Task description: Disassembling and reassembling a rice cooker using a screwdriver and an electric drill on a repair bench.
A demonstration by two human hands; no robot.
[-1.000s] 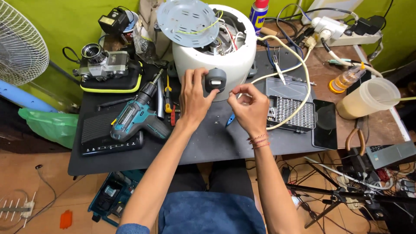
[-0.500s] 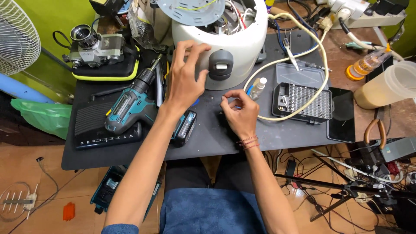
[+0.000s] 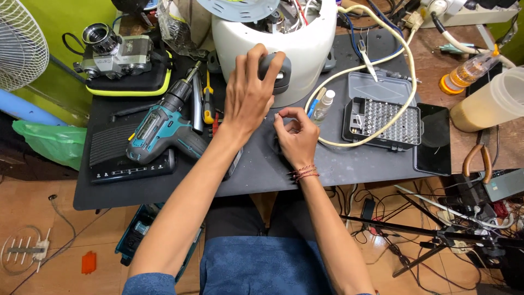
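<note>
While the dark desk (image 3: 349, 164) carries everything, the biggest item is the white round appliance body (image 3: 305, 49) at the far edge, its top opened with wires showing and cut off by the frame. The left hand (image 3: 248, 95) lies flat against its front wall, fingers spread, fingertips touching the grey handle piece (image 3: 278, 74) mounted there; that grip is open, pressing rather than closing on anything. The handle piece sits just past the left fingertips, its long axis running up the wall, and the left hand is clearly the nearer one to it. Left of that hand lies the teal cordless drill (image 3: 158, 128), with screwdrivers (image 3: 207, 98) between drill and hand. The right hand (image 3: 297, 136) rests on the desk, nearer the body than the appliance, thumb and fingers pinched together; whether something tiny is clamped in that grip I cannot tell, it's hidden by the fingers. Right of it lies the open bit case (image 3: 382, 123), with a cream cable (image 3: 406, 71) looping over it. A small clear bottle (image 3: 325, 104) stands just beyond the right hand.
</note>
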